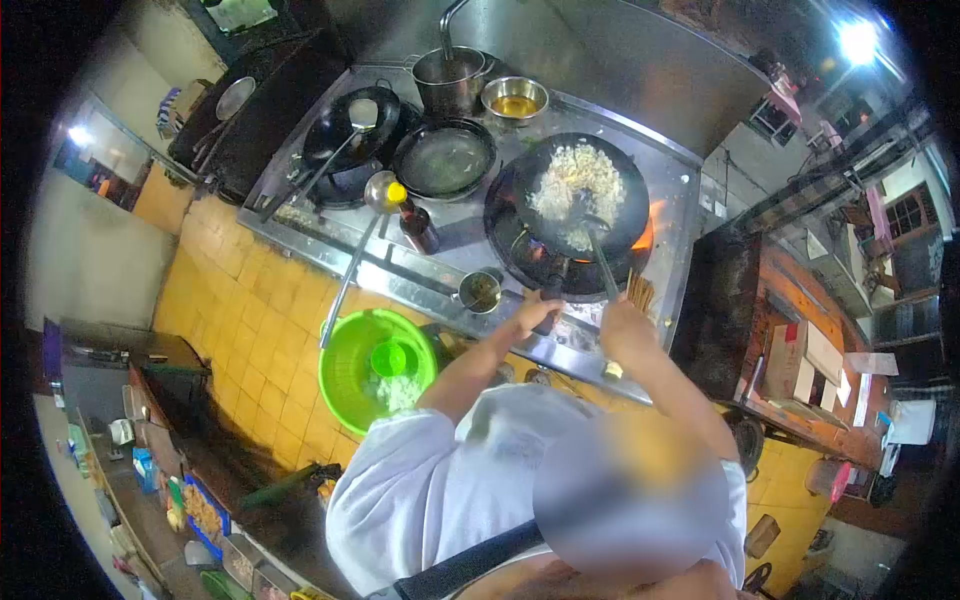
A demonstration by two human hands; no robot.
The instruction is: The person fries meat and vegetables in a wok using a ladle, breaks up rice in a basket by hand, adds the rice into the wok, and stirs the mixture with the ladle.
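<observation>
My left hand (pixel 538 312) is closed around the dark handle of a black wok (pixel 540 225). The wok sits tilted over a burner, with orange flame at its right side. Pale fried rice (pixel 578 185), or a similar chopped food, lies in it with yellowish bits. In my right hand (pixel 628 328) is the long handle of a wok ladle (pixel 597 232); its dark head rests in the food. Close to my left hand stands a small metal pot (pixel 480 292) with something brownish inside.
A dark bottle with a yellow cap (pixel 418 228), a flat black pan (pixel 444 160), a steel bowl of yellow liquid (pixel 515 100) and a tall pot (pixel 450 82) stand on the stove. A green basket (pixel 340 375) holding white rice is left of me. Bamboo sticks (pixel 640 294) lie near my right hand.
</observation>
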